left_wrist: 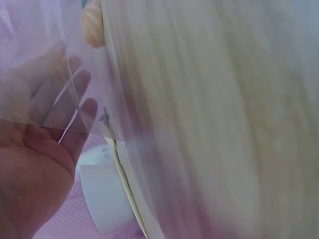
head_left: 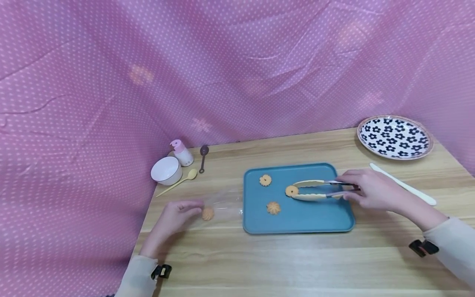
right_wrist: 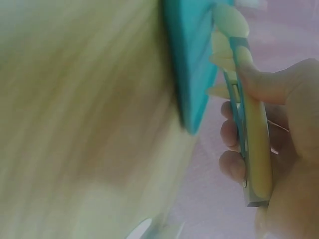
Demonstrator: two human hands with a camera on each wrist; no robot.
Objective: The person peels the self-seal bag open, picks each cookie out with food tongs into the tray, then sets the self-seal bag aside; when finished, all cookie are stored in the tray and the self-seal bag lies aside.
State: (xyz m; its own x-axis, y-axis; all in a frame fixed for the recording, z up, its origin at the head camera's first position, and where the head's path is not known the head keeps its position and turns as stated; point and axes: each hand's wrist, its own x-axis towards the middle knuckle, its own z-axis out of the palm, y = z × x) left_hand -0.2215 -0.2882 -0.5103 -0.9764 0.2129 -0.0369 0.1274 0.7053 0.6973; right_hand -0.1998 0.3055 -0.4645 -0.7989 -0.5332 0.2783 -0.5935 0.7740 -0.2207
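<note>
My right hand grips a pair of tongs with cream tips, its fingers and thumb round the handles in the right wrist view. Between the tong tips is a ring cookie, over the blue tray. Another ring cookie and a swirled cookie lie on that tray. To its left my left hand is at a clear plastic bag, which shows a swirled cookie. Film overlaps the relaxed fingers in the left wrist view; whether they are inside cannot be told.
At the back left stand a white bowl and a pink-topped pump bottle, beside a yellow spoon and a dark spoon. A flower-patterned plate is at the back right. A white stick-like utensil lies by my right forearm.
</note>
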